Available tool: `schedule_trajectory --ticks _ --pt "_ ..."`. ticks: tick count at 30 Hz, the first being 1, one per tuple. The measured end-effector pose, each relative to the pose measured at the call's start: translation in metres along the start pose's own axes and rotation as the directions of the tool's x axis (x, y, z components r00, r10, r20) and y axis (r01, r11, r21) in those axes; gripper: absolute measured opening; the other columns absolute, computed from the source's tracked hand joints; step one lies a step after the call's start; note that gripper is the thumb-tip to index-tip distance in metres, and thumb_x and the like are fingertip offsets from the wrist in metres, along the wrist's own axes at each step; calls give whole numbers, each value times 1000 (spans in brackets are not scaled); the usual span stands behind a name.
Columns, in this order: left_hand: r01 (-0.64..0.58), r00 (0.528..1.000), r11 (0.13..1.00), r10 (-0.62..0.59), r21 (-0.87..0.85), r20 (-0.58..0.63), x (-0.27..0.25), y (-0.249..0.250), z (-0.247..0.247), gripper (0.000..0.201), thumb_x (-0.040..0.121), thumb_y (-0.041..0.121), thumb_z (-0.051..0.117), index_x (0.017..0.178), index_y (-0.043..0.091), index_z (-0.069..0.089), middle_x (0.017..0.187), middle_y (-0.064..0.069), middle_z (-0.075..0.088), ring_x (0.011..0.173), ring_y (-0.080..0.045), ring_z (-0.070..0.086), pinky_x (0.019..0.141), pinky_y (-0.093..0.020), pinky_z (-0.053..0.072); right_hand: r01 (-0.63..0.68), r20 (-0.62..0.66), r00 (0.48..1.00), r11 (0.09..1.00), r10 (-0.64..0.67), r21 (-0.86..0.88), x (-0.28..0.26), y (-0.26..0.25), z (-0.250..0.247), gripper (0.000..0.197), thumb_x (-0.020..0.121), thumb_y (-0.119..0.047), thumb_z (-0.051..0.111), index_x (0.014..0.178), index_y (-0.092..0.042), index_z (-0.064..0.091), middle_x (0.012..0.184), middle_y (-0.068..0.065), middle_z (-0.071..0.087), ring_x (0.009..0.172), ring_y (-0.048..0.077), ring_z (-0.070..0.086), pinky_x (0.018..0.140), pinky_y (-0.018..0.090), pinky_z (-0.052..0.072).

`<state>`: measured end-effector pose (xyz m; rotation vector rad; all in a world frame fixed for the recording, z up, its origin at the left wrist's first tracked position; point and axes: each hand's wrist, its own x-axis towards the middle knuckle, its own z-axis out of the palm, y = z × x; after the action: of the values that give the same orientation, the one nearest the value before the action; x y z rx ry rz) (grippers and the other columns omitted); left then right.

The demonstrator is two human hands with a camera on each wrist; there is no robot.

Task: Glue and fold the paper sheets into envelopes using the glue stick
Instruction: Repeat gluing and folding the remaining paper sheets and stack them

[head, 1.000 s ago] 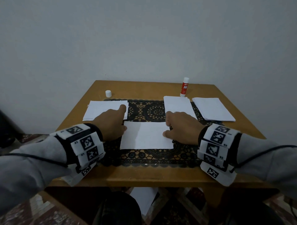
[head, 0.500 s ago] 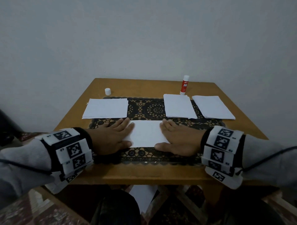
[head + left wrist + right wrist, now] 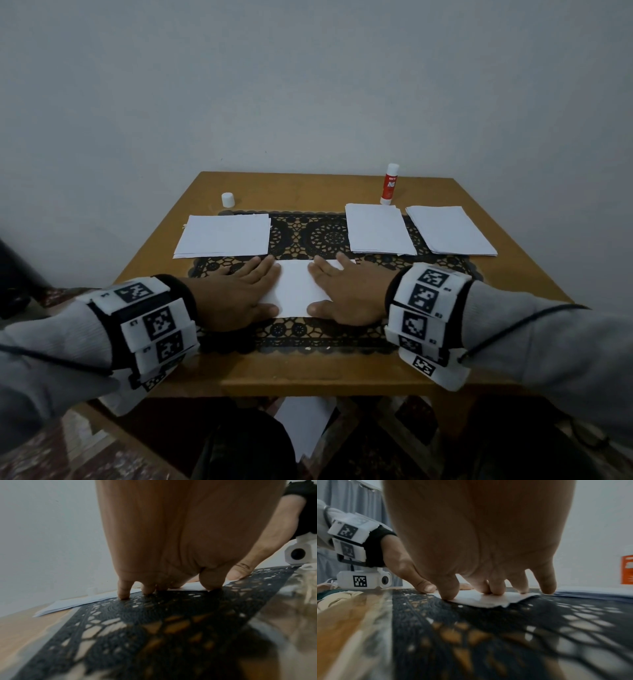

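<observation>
- Pressing flat: left hand (image 3: 236,298) lies palm-down with fingers straight, over the left end of the folded sheet (image 3: 297,289); holds nothing.
- Right hand (image 3: 349,294) mirrors it on the sheet's right end, fingers extended, thumb at the near edge. In the right wrist view the fingertips (image 3: 449,595) bear on the paper edge.
- Folded sheet sits on the black lace mat (image 3: 308,334), centre-front of the tabletop (image 3: 308,373), between the two hands.
- Left wrist view: little finger and its neighbour touch the mat, the other fingers on paper.
- Paper stack (image 3: 224,235) lies behind the left hand, partly on the mat.
- Two more stacks behind the right hand: middle stack (image 3: 378,229) and right stack (image 3: 450,230), side by side, apart.
- Glue stick (image 3: 389,188) stands upright, uncapped, just behind the middle stack.
- White cap (image 3: 227,199) rests alone at far left, behind the left stack, well apart from the glue stick.
</observation>
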<state>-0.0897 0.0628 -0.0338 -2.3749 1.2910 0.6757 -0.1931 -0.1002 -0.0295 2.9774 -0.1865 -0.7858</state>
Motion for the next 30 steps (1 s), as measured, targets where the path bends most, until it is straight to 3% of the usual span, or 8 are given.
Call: schedule_trajectory --ticks 8,14,19,23,30 --pt "46 999 999 -46 -1 -12 1 20 -7 71 100 50 20 149 15 -19 156 -4 -26 145 -19 -18 118 -51 -1 -48 45 998 998 46 47 -18 32 10 80 97 -61 27 154 -21 -14 161 -5 -19 149 25 -12 119 53 12" --pt "-236 971 972 236 0 -46 9 51 -12 62 103 42 20 150 23 -16 156 2 -24 144 -14 -19 117 -44 -4 -36 40 999 999 35 17 -16 35 11 82 97 -62 26 153 -19 -15 161 -3 -19 149 25 -11 119 52 12" --pt "-82 996 997 82 -14 -33 6 4 -8 67 99 51 17 148 25 -21 153 3 -29 143 -15 -22 116 -44 -5 -61 63 996 998 59 29 -24 42 12 83 97 -62 27 153 -17 -14 161 -2 -18 149 25 -11 120 51 10" --pt "-37 999 999 36 -13 -26 3 -7 -1 69 99 52 15 147 22 -24 153 1 -31 142 -14 -25 118 -42 -7 -64 55 996 998 63 9 -24 33 7 84 98 -61 26 153 -12 -12 161 3 -16 149 28 -10 120 50 9" --pt "-26 999 1000 25 -8 -25 8 -7 2 70 98 54 15 147 22 -24 153 1 -31 142 -14 -25 119 -45 -5 193 38 981 979 -191 -62 -31 -12 16 91 93 -69 22 152 -11 -15 159 6 -22 148 22 -17 121 43 -2"
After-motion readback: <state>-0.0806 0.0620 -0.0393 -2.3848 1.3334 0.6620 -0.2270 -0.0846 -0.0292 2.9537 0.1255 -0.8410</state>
